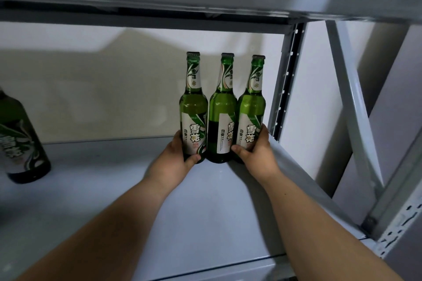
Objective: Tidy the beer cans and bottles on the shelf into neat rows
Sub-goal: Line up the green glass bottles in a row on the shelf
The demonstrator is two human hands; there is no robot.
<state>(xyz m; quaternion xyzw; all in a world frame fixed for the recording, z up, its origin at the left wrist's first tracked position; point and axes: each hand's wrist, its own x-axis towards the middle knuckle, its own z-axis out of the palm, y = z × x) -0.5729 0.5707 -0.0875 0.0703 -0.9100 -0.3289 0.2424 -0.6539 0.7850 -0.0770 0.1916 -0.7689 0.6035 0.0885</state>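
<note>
Gripping the leftmost bottle (193, 118), left hand (177, 159) curls round its base; right hand (257, 151) wraps the rightmost bottle (251, 114), near the shelf's (114, 189) back-right corner.

Head view looks down, close, into shelf (205, 212)

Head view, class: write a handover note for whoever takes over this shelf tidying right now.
Left hand grips the left bottle near its base; right hand grips the right bottle likewise.
Middle bottle stands between them; all three upright in a row at the back right of the shelf.
Done: that row of three.
Left: the fourth bottle, apart at far left, likely joins next.
</note>
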